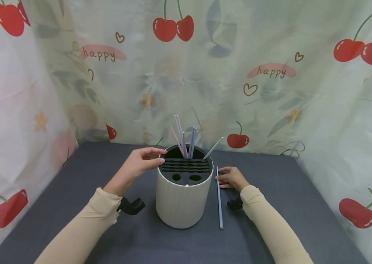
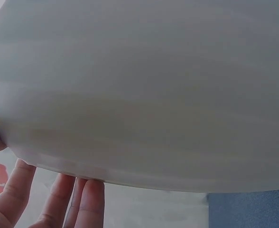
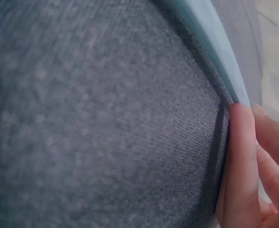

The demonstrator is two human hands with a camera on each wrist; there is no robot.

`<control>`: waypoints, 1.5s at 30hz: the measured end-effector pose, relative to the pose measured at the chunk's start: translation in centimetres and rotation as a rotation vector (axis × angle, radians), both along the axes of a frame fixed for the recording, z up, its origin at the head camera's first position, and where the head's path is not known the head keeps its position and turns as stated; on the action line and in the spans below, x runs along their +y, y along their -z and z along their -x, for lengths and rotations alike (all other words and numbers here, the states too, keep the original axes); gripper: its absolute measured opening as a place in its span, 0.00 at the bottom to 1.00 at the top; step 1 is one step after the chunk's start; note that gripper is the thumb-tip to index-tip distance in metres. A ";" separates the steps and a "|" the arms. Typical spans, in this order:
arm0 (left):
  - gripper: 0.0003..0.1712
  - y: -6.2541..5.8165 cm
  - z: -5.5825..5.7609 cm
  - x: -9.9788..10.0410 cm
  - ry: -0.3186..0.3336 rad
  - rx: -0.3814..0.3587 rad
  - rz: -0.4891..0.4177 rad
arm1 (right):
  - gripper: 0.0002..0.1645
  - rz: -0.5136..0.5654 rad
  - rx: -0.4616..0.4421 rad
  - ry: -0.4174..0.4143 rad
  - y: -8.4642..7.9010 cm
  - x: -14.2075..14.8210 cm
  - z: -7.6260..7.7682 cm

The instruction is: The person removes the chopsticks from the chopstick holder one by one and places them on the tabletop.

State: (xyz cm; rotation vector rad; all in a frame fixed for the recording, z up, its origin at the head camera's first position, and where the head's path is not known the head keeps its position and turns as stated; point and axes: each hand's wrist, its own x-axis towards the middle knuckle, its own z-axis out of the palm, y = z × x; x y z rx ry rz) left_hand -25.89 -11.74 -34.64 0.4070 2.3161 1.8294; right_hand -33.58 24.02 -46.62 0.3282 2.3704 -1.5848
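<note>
A cream-white cylindrical holder [image 1: 182,205] with a black top insert [image 1: 186,178] stands upright on the dark cloth. My left hand [image 1: 133,167] touches its upper left rim with thumb and fairly straight fingers; in the left wrist view those fingers [image 2: 59,199] rest against the pale wall. Several pink, purple and blue straws [image 1: 191,143] stand in the rear compartment, and a paler straw [image 1: 213,148] leans right over the rim. Right of the holder, my right hand [image 1: 233,178] pinches a thin light-blue straw [image 1: 220,205] near its far end, low over the cloth.
Dark grey cloth [image 1: 133,234] covers the table. The insert has wavy slots [image 1: 186,165] and two round holes. A cherry-patterned curtain [image 1: 179,80] surrounds the table at the back and sides. Each wrist wears a black camera mount [image 1: 131,206].
</note>
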 end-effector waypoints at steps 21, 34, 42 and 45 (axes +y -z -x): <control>0.24 -0.1 0.1 -0.2 -0.002 0.000 0.003 | 0.29 -0.097 0.008 0.034 -0.1 -1.1 0.1; 0.24 -0.1 0.2 0.0 -0.002 -0.004 0.004 | 0.31 0.051 0.058 0.000 -3.0 -0.3 -0.2; 0.25 0.1 0.2 0.0 0.003 -0.004 0.002 | 0.28 0.432 0.420 -0.166 -12.1 -0.7 -4.0; 0.24 0.1 0.2 -0.1 0.005 -0.002 -0.004 | 0.23 0.516 0.534 -0.245 -14.1 -1.5 -5.9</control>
